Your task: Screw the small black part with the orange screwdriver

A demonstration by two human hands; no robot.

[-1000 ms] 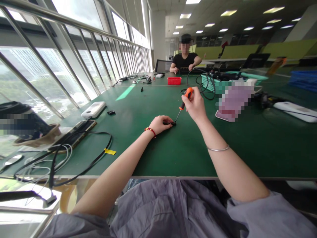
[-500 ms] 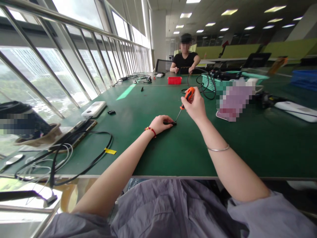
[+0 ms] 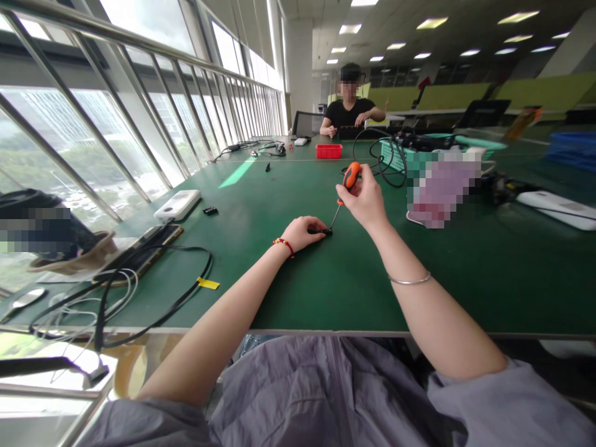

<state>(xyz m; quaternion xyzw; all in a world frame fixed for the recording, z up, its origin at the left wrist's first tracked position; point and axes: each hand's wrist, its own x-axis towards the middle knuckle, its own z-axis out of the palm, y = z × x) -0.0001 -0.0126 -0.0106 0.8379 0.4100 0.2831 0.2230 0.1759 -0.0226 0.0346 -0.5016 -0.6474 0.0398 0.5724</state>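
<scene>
My right hand (image 3: pixel 367 202) is closed round the orange handle of a small screwdriver (image 3: pixel 348 180). The screwdriver's thin shaft slants down and left, and its tip rests on a small black part (image 3: pixel 322 231) on the green table (image 3: pixel 354 285). My left hand (image 3: pixel 302 232) lies on the table with its fingers pinched on that black part, pressing it down. A red bead bracelet is on my left wrist, a silver bangle on my right forearm.
At the left lie a white box (image 3: pixel 177 205), a small black piece (image 3: pixel 210 210), a flat board (image 3: pixel 144 249) and looped black cables (image 3: pixel 139 298) with a yellow tag (image 3: pixel 207 284). Farther off are a red tray (image 3: pixel 328 151), a teal basket (image 3: pixel 395 155) with cables, and a seated person (image 3: pixel 350 112).
The screwdriver handle has turned and tipped slightly left in my right hand, its tip staying on the black part. My left hand has not moved. The person at the far end has moved an arm.
</scene>
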